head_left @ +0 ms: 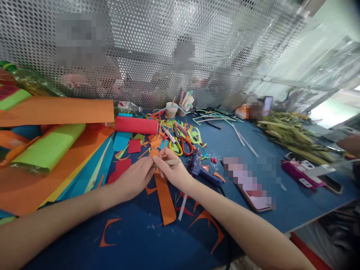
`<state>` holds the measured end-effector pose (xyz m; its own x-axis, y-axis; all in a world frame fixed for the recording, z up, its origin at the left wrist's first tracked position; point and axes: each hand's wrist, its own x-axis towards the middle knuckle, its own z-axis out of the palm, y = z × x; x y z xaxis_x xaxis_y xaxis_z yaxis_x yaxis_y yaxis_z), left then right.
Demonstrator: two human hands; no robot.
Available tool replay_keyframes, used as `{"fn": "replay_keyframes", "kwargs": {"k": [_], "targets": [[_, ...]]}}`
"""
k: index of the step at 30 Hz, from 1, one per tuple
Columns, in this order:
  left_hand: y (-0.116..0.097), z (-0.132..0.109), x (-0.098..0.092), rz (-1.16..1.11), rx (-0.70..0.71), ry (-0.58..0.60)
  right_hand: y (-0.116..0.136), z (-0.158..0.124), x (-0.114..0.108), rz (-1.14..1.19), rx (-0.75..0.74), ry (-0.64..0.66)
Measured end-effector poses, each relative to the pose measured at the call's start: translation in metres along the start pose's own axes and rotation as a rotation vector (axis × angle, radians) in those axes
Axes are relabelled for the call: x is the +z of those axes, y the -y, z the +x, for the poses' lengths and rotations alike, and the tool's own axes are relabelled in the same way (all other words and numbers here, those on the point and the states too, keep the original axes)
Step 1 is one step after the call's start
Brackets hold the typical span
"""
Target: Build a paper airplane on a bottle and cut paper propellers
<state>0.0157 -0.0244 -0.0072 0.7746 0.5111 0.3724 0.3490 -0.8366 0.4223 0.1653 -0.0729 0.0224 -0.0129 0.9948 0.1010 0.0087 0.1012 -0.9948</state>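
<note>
Blue table (140, 249): hands (177, 175) meet over an orange strip (165, 200), grip unclear.

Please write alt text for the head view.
A person's left hand and right hand meet over an orange paper strip on a blue table, the right holding a slim pale stick-like object. Beyond lie scissors and colourful paper scraps; a dark blue glue gun lies to the right, large coloured paper sheets to the left.

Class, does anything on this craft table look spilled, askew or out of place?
Curved orange paper offcuts litter the blue tabletop like uncleared waste; whitish specks beside the dark blue plastic glue gun resemble spilled residue, though that's uncertain.
</note>
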Motion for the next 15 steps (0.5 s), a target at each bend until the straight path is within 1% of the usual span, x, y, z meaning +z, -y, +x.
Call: {"fn": "replay_keyframes", "kwargs": {"k": [6,12,15], "targets": [[-0.003,0.003,-0.004,0.012,-0.019,0.044,-0.008,0.003,0.005,0.088,-0.01,-0.051],[-0.004,0.004,-0.002,0.006,-0.046,0.032,-0.013,0.005,0.005,0.149,0.002,-0.06],[-0.006,0.004,-0.004,-0.042,-0.053,0.038,-0.013,0.005,0.005,0.151,0.015,-0.067]]}}
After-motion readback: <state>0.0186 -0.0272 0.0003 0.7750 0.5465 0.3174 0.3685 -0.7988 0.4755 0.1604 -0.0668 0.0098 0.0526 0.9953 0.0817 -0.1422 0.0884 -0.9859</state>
